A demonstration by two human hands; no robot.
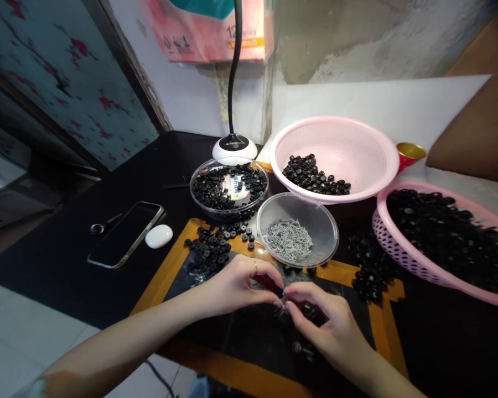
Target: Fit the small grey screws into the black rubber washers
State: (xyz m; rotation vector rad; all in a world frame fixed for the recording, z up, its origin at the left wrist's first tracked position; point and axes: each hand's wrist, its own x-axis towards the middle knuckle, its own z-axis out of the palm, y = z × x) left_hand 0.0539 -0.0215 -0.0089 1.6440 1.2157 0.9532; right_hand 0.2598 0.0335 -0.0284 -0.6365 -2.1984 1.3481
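Note:
My left hand [247, 283] and my right hand [326, 312] meet fingertip to fingertip over the dark mat. Thumb and forefinger of each are pinched on a small dark part [283, 296], mostly hidden by the fingers. Just beyond them, a clear bowl [323, 235] holds many thin grey metal pins [288, 240]. Loose black round pieces with centre holes [213, 249] lie behind my left hand. More small black pieces [369, 282] are heaped to the right, and a few lie on the mat under my hands.
A round clear tray [195, 193] of black pieces stands near a lamp base [234, 148]. Two pink baskets [365, 143] [410, 268] hold black parts at the right. A phone [126, 235], a white oval object [159, 236] and a red cup [409, 155] are also there.

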